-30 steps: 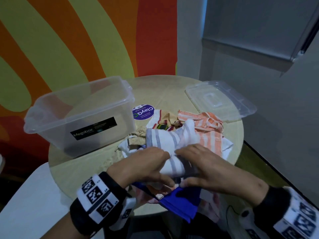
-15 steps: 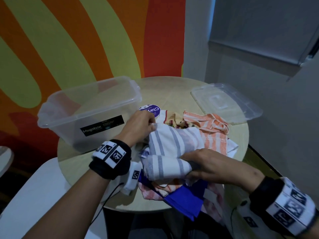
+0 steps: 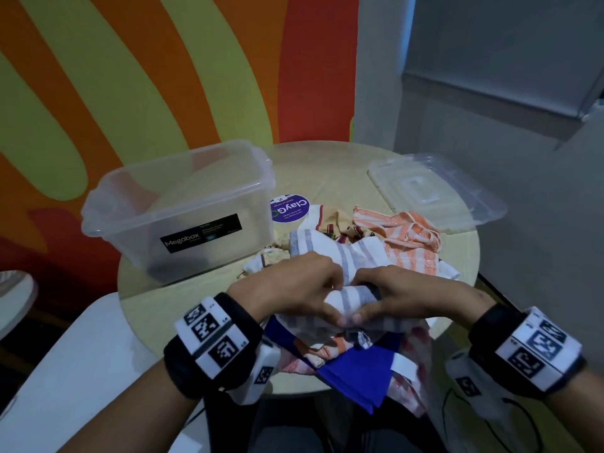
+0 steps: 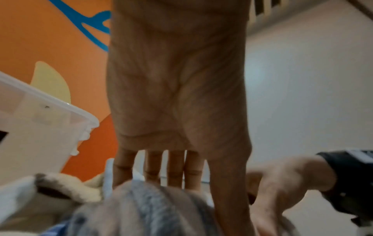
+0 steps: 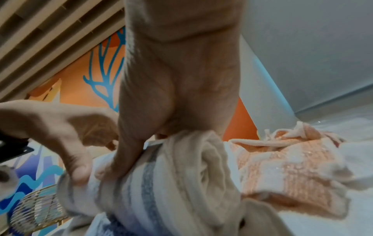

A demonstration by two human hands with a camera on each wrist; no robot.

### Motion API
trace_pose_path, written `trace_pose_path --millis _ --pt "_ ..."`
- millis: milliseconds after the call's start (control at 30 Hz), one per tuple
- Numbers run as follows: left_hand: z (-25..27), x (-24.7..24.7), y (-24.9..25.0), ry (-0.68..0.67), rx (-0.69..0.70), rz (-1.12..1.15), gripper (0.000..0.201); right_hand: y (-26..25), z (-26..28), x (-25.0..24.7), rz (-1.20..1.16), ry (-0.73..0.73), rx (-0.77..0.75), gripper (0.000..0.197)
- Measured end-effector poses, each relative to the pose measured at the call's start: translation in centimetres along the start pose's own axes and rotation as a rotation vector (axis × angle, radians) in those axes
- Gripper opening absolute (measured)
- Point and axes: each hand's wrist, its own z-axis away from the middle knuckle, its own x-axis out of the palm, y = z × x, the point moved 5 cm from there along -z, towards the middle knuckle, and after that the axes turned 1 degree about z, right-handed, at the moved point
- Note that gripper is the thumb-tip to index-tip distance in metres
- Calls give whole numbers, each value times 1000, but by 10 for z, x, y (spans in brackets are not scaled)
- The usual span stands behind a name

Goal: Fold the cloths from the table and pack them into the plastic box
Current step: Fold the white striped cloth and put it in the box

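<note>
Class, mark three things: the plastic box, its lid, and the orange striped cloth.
plastic box [image 3: 183,204], head view, front wall
lid [image 3: 434,194], head view, flat top
orange striped cloth [image 3: 408,243], head view, middle of the fabric

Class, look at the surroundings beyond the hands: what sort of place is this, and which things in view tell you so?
Probably a café or office lounge, not a home: a small round table bearing a purple branded sticker, a bold orange-and-yellow wall mural, and a slatted ceiling.

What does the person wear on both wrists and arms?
The arms are bare, with no sleeves. The left wrist band and the right wrist band are black, each carrying white blocks printed with square black-and-white code markers. A white camera unit hangs under the left band, and a thin black cable runs near the right.
</note>
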Motion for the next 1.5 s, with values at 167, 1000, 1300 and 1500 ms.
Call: trace_pose_path --millis 167,1000,1300,1500 --pt "-10 11 -16 -17 17 65 31 7 -4 -6 -152 -45 33 53" --pt "-26 5 -32 251 -17 -34 42 7 -52 -37 -29 83 -33 15" --pt "-63 -1 -78 258 -123 310 40 3 -31 -32 331 324 -107 51" --pt "-67 0 -80 380 -247 305 32 12 -61 -44 149 231 -88 25"
